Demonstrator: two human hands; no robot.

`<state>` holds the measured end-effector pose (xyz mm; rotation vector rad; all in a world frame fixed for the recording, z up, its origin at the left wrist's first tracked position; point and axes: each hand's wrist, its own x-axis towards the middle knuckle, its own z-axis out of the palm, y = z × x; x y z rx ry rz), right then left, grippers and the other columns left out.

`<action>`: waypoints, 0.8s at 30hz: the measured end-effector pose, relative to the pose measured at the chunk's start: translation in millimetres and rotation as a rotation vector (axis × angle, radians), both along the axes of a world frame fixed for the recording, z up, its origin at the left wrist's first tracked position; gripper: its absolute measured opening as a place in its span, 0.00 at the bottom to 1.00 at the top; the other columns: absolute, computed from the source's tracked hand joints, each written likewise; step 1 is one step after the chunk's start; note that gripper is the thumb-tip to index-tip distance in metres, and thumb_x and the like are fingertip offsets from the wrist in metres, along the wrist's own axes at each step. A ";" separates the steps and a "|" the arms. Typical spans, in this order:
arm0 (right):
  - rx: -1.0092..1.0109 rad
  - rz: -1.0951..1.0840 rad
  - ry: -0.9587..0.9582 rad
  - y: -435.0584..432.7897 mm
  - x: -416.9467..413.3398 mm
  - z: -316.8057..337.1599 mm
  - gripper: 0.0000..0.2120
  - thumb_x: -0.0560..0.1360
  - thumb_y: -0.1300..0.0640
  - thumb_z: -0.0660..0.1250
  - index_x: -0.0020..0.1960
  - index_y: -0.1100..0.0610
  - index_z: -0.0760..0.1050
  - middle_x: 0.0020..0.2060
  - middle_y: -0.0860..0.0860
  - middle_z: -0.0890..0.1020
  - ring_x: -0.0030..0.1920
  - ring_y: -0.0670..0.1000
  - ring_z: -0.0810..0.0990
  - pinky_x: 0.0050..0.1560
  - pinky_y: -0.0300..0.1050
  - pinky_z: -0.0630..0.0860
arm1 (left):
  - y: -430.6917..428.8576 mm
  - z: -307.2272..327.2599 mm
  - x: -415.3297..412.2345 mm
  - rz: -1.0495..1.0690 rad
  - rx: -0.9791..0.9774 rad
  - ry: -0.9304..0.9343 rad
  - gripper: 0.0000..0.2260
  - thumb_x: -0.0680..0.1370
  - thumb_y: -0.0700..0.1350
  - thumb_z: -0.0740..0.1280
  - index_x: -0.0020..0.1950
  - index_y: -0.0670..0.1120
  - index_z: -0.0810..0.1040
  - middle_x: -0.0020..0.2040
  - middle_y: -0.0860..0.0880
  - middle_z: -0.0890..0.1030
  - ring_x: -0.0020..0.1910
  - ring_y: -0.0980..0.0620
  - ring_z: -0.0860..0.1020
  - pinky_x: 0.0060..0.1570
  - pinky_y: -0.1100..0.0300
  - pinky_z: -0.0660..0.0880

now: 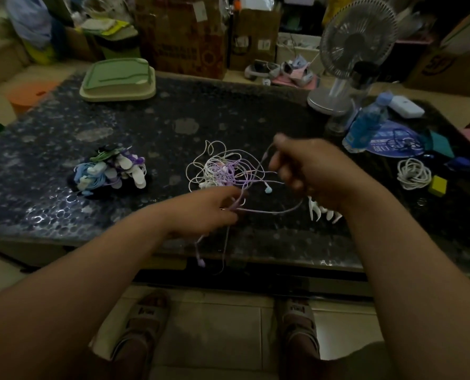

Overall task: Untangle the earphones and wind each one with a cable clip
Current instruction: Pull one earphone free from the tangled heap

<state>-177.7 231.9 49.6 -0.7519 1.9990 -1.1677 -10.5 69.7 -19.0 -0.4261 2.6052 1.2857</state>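
Dark speckled table (36, 160) (glossy) bears tangled earphones (222, 168); cardboard boxes (184, 37), fan (357, 37) behind.

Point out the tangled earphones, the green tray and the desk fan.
tangled earphones (222, 171), head view, middle of the white and purple knot of cables.
green tray (118, 78), head view, its flat top face.
desk fan (355, 39), head view, hub of the round grille.
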 end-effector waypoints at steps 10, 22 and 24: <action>0.627 0.492 0.553 16.4 14.9 -3.4 0.29 0.71 0.24 0.66 0.60 0.44 0.80 0.55 0.40 0.83 0.54 0.43 0.82 0.60 0.46 0.77 | -10.7 29.3 7.3 0.073 0.278 0.122 0.08 0.83 0.41 0.67 0.46 0.46 0.82 0.34 0.48 0.77 0.32 0.54 0.69 0.31 0.63 0.64; -0.047 0.019 -0.034 8.6 11.2 -5.5 0.16 0.85 0.50 0.62 0.43 0.58 0.76 0.28 0.51 0.66 0.28 0.50 0.63 0.28 0.41 0.61 | -23.8 38.8 18.9 0.090 0.302 0.174 0.11 0.86 0.46 0.61 0.51 0.43 0.81 0.31 0.45 0.75 0.31 0.49 0.73 0.32 0.60 0.68; 0.037 0.003 0.044 8.9 7.9 -10.8 0.17 0.85 0.50 0.63 0.42 0.58 0.78 0.29 0.52 0.75 0.31 0.53 0.73 0.35 0.46 0.72 | -28.5 36.2 21.8 0.073 0.323 0.166 0.11 0.86 0.45 0.61 0.52 0.43 0.82 0.32 0.44 0.73 0.32 0.46 0.72 0.37 0.57 0.70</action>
